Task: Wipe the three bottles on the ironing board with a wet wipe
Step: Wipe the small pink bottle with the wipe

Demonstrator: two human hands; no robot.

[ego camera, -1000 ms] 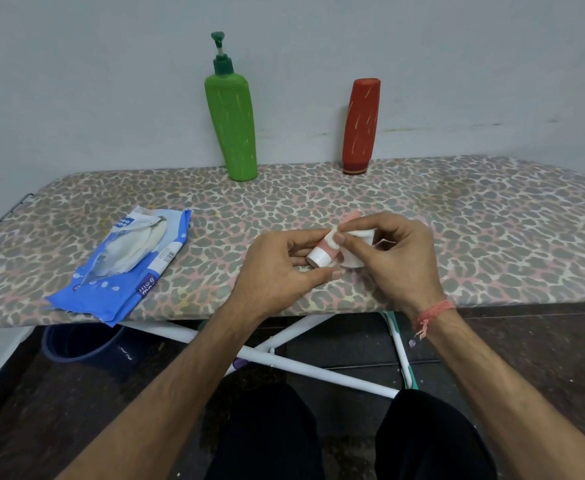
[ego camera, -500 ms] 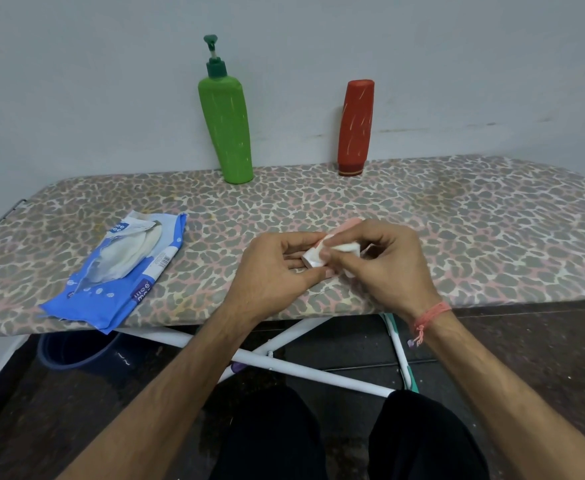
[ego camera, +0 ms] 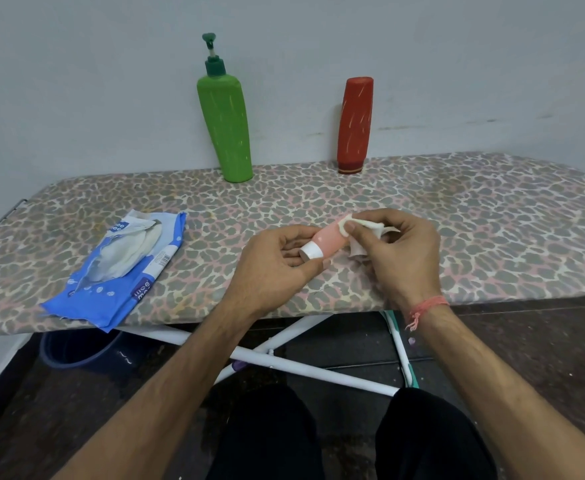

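Wipe (ego camera: 360, 233) slid off pink bottle (ego camera: 331, 240); green (ego camera: 227, 129), red bottles (ego camera: 355, 124) behind.

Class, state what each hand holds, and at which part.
Left hand grips the small pink bottle at its white-capped end; right hand pinches a wet wipe against the bottle's other end.

Pink bottle (ego camera: 330, 240) tilted, wipe-wrapped (ego camera: 360, 233); green (ego camera: 227, 129), red (ego camera: 355, 124) upright.

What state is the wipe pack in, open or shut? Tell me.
Open. The blue wipe pack lies flat on the ironing board with its top flap peeled back and white wipes showing in the opening.
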